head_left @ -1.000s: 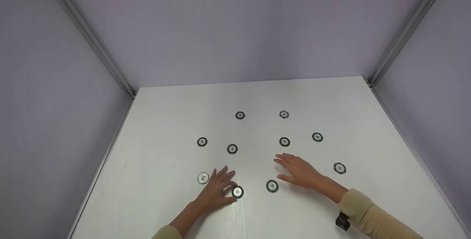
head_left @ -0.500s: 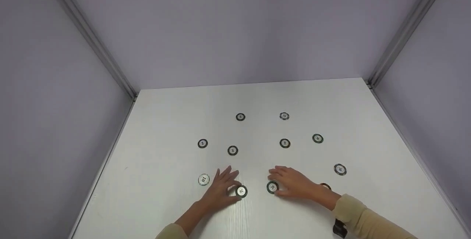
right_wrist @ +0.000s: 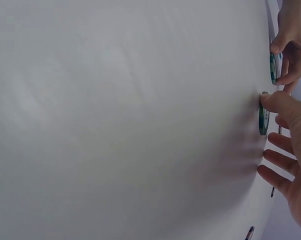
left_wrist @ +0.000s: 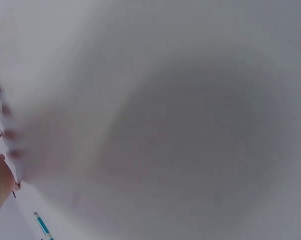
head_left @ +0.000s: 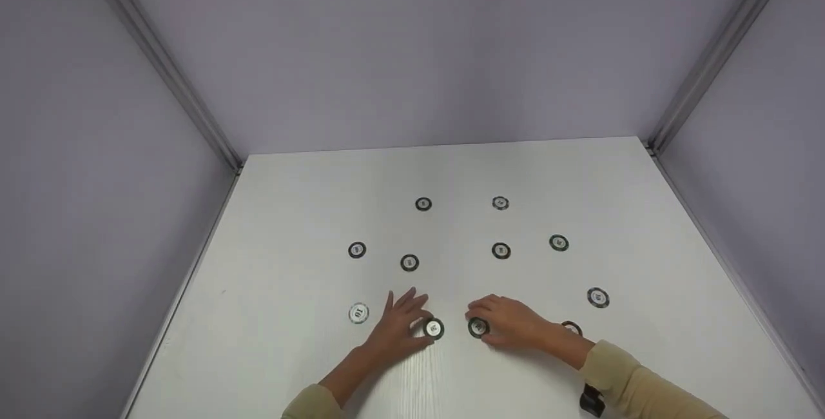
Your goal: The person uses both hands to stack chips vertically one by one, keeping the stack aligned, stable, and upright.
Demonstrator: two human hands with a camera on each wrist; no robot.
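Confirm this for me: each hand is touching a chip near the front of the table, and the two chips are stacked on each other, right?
Not stacked. In the head view the left hand touches one chip and the right hand another chip, lying side by side, apart.
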